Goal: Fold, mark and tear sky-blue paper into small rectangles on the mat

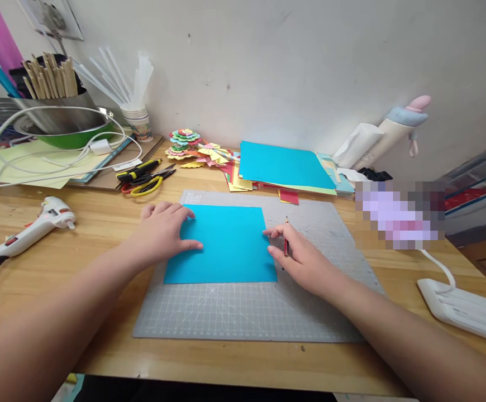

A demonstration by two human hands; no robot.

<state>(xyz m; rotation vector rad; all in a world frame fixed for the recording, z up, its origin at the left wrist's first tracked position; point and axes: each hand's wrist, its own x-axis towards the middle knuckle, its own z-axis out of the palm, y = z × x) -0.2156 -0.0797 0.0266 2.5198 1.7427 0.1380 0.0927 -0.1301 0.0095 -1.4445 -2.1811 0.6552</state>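
A sheet of bright blue paper [226,251] lies flat on a grey cutting mat [213,312]. My left hand [163,229] rests at the sheet's left edge, fingers spread, with thumb and index finger reaching over the paper. At the right edge is my right hand [299,254], its thumb and index finger apart and close to the paper's side. A red and black pencil [286,247] shows between these fingers, partly hidden; whether it is held or lies on the mat I cannot tell.
Left stands a white glue gun [33,226]; behind it are scissors [151,181] and a yellow-black tool [138,170]. Paper flowers [184,145] and stacked coloured paper [282,164] line the wall. A white power strip [465,310] lies right.
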